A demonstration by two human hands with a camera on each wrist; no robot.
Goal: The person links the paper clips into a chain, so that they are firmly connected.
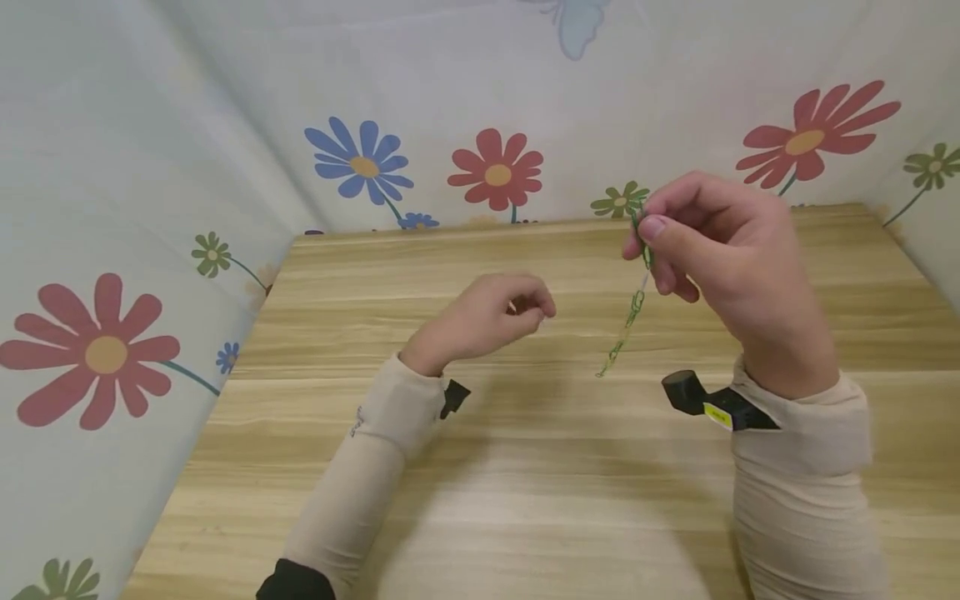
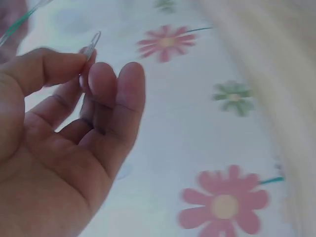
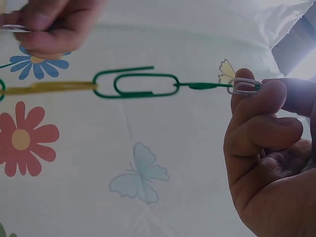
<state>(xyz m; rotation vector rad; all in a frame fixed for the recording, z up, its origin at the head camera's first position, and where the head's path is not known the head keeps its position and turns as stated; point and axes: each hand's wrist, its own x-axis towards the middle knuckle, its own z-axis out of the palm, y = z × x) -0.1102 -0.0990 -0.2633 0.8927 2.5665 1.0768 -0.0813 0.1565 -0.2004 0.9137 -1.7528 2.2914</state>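
Note:
My right hand (image 1: 742,250) is raised over the table and pinches a chain of linked paper clips (image 1: 636,307) between thumb and fingers. The chain hangs down from the fingertips, its lower end swinging left. Up close in the right wrist view, a white clip (image 3: 237,90) sits at the fingertips, joined to green clips (image 3: 148,97) and a yellow clip (image 3: 59,87). To the left and lower, my left hand (image 1: 480,321) pinches a single pale paper clip (image 2: 94,42) between thumb and fingertip. That clip is apart from the chain.
Under both hands lies a wood-grain table (image 1: 300,475). A pale curtain (image 1: 630,92) printed with flowers and butterflies hangs along its back and left edges. A black camera mount (image 1: 684,392) is strapped to the right wrist.

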